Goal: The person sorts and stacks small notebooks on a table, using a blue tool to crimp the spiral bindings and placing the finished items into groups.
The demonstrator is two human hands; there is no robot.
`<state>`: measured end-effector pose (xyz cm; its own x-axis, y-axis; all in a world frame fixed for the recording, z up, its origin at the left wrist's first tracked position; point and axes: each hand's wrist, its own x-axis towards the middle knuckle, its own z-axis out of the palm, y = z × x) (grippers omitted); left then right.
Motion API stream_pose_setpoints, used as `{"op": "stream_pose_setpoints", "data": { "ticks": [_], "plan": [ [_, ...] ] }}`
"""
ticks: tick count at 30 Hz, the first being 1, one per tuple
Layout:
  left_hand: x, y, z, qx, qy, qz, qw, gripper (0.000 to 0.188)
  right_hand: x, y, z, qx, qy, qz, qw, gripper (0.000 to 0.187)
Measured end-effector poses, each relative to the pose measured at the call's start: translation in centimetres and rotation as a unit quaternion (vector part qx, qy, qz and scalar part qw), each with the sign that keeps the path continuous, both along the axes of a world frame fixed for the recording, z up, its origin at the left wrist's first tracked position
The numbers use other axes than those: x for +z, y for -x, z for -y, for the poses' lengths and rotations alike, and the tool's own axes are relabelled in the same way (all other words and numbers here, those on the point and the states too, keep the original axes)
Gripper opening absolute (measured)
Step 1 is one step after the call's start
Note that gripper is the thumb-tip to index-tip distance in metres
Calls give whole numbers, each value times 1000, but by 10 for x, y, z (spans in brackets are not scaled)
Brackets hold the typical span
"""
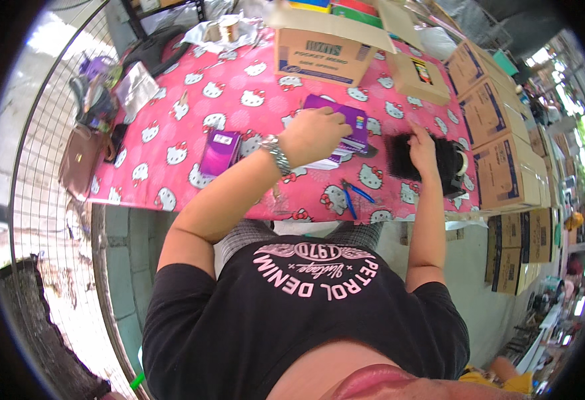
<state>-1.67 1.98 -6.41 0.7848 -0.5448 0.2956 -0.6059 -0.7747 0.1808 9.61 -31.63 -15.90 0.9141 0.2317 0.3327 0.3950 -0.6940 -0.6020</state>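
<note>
My left hand point(316, 133), with a metal watch on its wrist, is over a stack of purple-covered pocket notebooks point(354, 120). Its fingers are bent and closed on the upper notebooks; white page edges show below. On the right, my right hand point(423, 152) is at a dense black bristly bundle point(399, 159), its fingers drawn together along the top. Whatever they pinch is too small to make out. Between my hands and nearer me lie blue-handled pliers point(356, 195). Left of my left forearm sits another small stack of purple notebooks point(220, 152).
A pink patterned cloth point(192, 113) covers the table. An open cardboard box point(322, 57) stands at the back, with a smaller box point(420, 77) beside it. Stacked cartons point(506, 167) line the right side. A brown bag point(79, 160) is at the left edge, near wire mesh.
</note>
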Motion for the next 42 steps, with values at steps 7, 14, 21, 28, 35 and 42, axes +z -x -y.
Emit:
{"op": "stream_pose_setpoints", "data": {
  "ticks": [7,14,21,28,35,42],
  "plan": [
    [28,-30,2,25,42,128,991,23,102,62,-97,106,-146,75,981,27],
    [13,-44,11,32,87,174,980,15,104,61,-107,55,-75,173,981,23],
    [10,-38,15,22,105,161,981,14,99,68,-107,97,-109,183,972,21],
    [11,-33,17,20,108,176,978,13,93,76,-110,88,-132,190,969,26],
    [14,-30,21,44,114,177,977,20,104,84,-108,108,-164,-28,980,29],
    [14,-26,28,49,49,166,984,26,149,98,-112,78,-23,-11,997,39]
  ]
}}
